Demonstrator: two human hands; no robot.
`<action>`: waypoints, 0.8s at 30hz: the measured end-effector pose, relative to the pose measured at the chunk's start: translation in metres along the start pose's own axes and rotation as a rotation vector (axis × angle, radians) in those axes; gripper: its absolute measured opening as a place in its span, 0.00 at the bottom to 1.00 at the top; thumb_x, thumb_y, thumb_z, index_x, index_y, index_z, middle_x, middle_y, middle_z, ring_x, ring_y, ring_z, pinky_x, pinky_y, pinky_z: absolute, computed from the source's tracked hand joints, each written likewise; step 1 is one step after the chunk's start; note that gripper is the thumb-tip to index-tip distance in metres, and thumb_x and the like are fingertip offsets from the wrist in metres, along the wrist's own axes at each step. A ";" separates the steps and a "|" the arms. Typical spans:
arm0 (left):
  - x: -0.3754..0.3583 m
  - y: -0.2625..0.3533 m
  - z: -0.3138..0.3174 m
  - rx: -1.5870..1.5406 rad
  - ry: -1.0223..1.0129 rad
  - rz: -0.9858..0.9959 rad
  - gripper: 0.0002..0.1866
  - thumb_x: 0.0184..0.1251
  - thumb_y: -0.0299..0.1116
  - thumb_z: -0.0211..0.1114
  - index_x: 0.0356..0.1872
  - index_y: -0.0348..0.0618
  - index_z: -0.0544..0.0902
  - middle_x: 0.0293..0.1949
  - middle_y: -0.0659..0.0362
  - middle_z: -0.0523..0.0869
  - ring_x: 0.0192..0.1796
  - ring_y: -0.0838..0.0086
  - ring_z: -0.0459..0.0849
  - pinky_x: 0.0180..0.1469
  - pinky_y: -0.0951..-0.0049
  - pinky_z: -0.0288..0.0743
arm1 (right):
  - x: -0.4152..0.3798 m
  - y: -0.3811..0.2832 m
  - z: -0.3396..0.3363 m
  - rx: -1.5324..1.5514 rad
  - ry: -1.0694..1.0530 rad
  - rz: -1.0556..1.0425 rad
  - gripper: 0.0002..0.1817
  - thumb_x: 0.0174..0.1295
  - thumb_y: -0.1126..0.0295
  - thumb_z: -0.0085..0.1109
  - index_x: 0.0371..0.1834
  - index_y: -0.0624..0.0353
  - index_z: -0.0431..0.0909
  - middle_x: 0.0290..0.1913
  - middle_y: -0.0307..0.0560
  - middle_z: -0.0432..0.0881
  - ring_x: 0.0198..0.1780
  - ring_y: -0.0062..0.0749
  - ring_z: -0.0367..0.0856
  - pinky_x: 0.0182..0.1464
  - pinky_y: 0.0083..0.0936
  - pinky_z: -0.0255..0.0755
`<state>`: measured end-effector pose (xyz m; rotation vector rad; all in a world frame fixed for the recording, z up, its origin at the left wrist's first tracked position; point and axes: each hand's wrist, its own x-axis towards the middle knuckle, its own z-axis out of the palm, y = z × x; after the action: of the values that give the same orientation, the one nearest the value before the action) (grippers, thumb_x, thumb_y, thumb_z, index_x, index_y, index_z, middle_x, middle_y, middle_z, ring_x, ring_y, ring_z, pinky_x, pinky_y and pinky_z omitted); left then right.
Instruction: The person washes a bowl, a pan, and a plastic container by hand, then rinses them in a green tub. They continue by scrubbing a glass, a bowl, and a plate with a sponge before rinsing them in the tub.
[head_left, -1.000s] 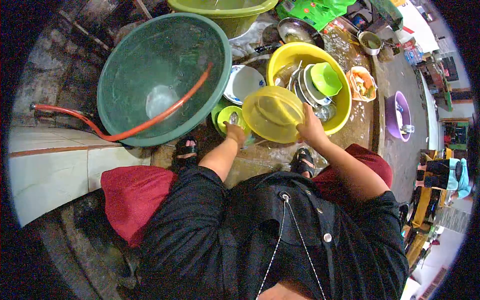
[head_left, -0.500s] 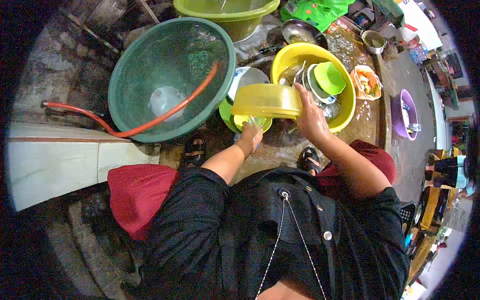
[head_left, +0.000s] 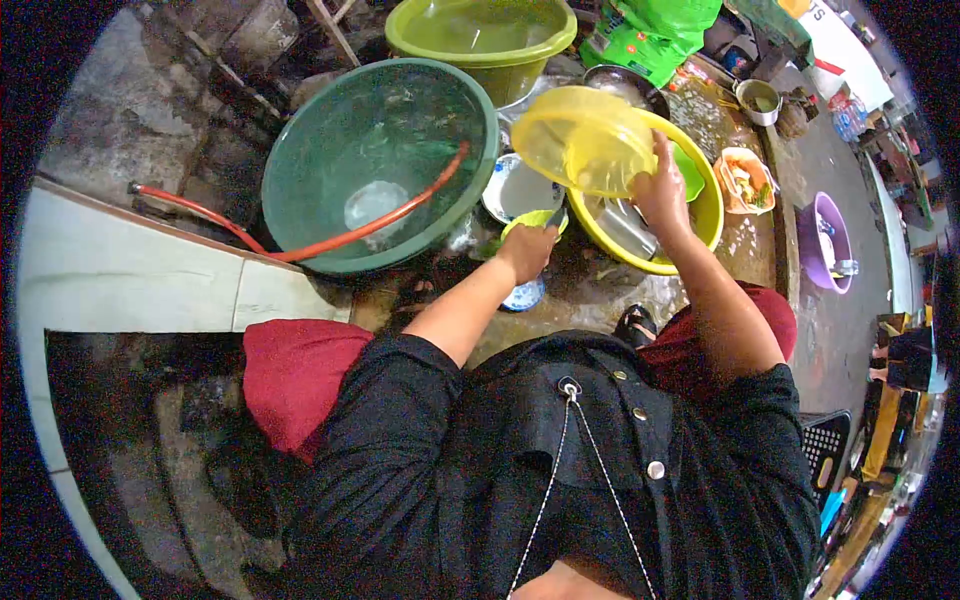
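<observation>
My right hand (head_left: 662, 200) grips the rim of a translucent yellow plastic bowl (head_left: 575, 140), tilted in the air over a larger yellow basin (head_left: 708, 225). In that basin a green bowl (head_left: 690, 172) and other dishes show in part. My left hand (head_left: 530, 252) is closed at a small yellow-green bowl (head_left: 545, 218); a dark piece sticks out by its fingers, too small to name. A white dish with a blue rim (head_left: 520, 190) lies just beyond, and a blue-patterned dish (head_left: 524, 294) sits below that hand.
A big green tub (head_left: 380, 255) with an orange hose (head_left: 345, 238) stands to the left. Behind are an olive tub (head_left: 480, 52), a dark pan (head_left: 628, 84) and a green bag (head_left: 655, 40). An orange container (head_left: 746, 180) and a purple basin (head_left: 815, 240) stand on the right.
My right hand has raised the yellow bowl up and right, tipping it over the basin. My left hand has moved slightly right and up, still low among the dishes. The view has shifted a little.
</observation>
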<state>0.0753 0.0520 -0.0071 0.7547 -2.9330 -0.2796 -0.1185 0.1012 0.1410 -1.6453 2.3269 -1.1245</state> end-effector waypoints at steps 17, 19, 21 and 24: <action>-0.001 -0.058 -0.179 -0.689 0.880 -0.259 0.11 0.48 0.26 0.62 0.33 0.37 0.71 0.30 0.49 0.80 0.33 0.60 0.80 0.37 0.64 0.72 | 0.032 0.013 -0.028 0.485 0.251 0.215 0.33 0.47 0.76 0.56 0.59 0.56 0.57 0.43 0.55 0.76 0.40 0.52 0.78 0.41 0.37 0.73; -0.010 -0.084 -0.215 -0.674 1.084 -0.244 0.10 0.49 0.26 0.62 0.32 0.35 0.71 0.28 0.52 0.79 0.31 0.66 0.79 0.35 0.67 0.72 | 0.042 0.034 -0.016 0.298 0.264 0.141 0.33 0.47 0.76 0.56 0.59 0.56 0.56 0.43 0.54 0.76 0.39 0.50 0.79 0.41 0.36 0.74; -0.027 -0.100 -0.246 -0.610 1.211 -0.288 0.11 0.49 0.27 0.62 0.32 0.35 0.71 0.27 0.52 0.79 0.29 0.67 0.78 0.35 0.68 0.72 | 0.046 0.049 0.008 0.207 0.262 0.070 0.35 0.47 0.75 0.56 0.60 0.55 0.54 0.42 0.54 0.76 0.35 0.46 0.80 0.37 0.35 0.76; -0.044 -0.121 -0.260 -0.417 1.295 -0.394 0.12 0.48 0.27 0.63 0.32 0.36 0.71 0.27 0.51 0.79 0.29 0.63 0.79 0.34 0.67 0.72 | 0.027 -0.026 0.018 0.399 0.095 0.219 0.36 0.46 0.74 0.56 0.61 0.56 0.53 0.44 0.57 0.76 0.34 0.47 0.80 0.37 0.35 0.76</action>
<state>0.2075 -0.0702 0.2201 0.9285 -1.4575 -0.2639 -0.1019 0.0651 0.1527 -1.1931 2.0879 -1.5183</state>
